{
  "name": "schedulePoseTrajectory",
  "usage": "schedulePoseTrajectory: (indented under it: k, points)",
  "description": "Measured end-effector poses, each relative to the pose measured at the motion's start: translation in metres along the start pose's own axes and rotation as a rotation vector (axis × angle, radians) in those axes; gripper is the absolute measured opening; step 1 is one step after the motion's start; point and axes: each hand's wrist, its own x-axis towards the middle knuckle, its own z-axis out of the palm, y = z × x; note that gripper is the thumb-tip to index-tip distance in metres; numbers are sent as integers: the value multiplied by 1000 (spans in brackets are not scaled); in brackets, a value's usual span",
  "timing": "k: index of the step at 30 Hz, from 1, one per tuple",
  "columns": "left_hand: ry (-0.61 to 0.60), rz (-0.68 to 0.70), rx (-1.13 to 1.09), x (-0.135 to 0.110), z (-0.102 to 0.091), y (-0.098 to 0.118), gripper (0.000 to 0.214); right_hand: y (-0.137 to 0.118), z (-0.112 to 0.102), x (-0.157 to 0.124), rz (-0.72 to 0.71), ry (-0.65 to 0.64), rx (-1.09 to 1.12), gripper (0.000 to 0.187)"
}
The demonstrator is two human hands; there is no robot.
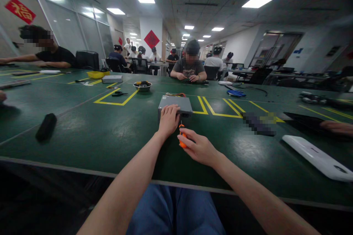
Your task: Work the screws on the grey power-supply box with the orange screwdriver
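Note:
My left hand (168, 119) lies over the near edge of a grey metal box (175, 104), its fingers curled down on the lid. A thin wire-like shaft rises from an orange-handled screwdriver (182, 136), which sits in the fingers of my right hand (197, 148). That tool points up and away, just in front of the box and near my left wrist. The box rests flat on a dark green work mat (116, 128) marked with yellow lines. Its far side and contents are hidden.
A steel bowl of parts (142, 86), a second grey box (111, 79) and a yellow tray (97, 74) stand further back. A white plastic panel (318, 157) lies right, a black block (46, 127) left. A co-worker's hand (338, 128) rests at right.

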Motion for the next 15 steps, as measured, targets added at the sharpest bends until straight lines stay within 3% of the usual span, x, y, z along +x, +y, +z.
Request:
schedulePoseTrajectory:
  k: [2,6,9,15]
  points:
    - [-2,-2,6,0,0,0,24,0,-1,1,-9,-11,-38,30]
    - [4,0,8,0,1,0,24,3,1,0,31,141,-58,16]
    - [8,5,5,0,1,-1,25,5,4,-2,97,191,-12,17]
    - [7,8,7,0,1,0,24,3,3,-2,33,-47,-8,29]
